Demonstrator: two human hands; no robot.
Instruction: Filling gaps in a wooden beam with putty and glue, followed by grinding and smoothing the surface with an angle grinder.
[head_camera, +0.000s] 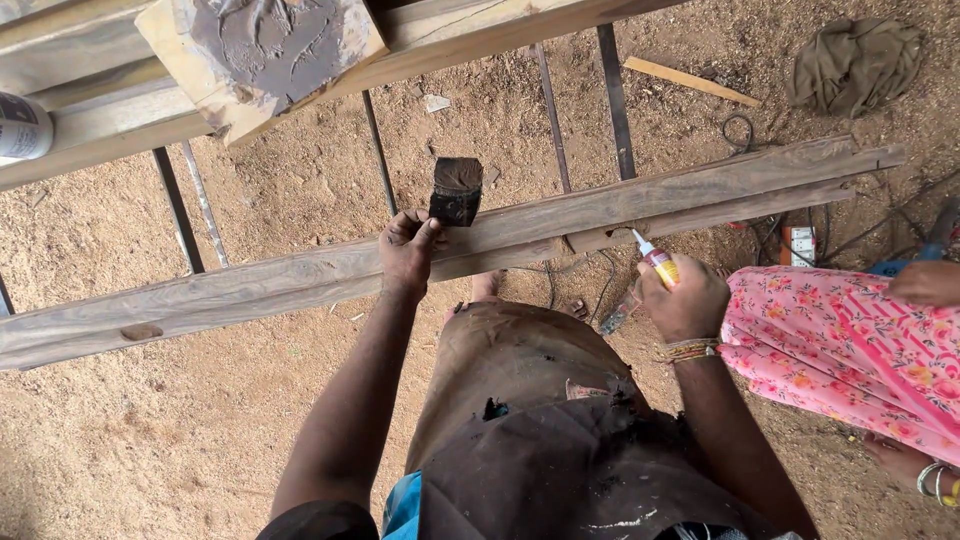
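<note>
- Long wooden plank (300, 280) lying across a metal frame (378, 150) above sandy ground (150, 440).
- Left hand (408, 250) clenched on a small dark wood block (456, 190), pressing it at the plank's upper edge.
- Right hand (685, 300) grasping a small glue tube (655, 258), nozzle pointing toward the plank.
- Gluing step seemingly in hand; next move probably asking for a steady block and a careful nozzle at the joint.
- Nearby: pink flowered cloth (840, 340) of another person, olive rag (855, 60).
</note>
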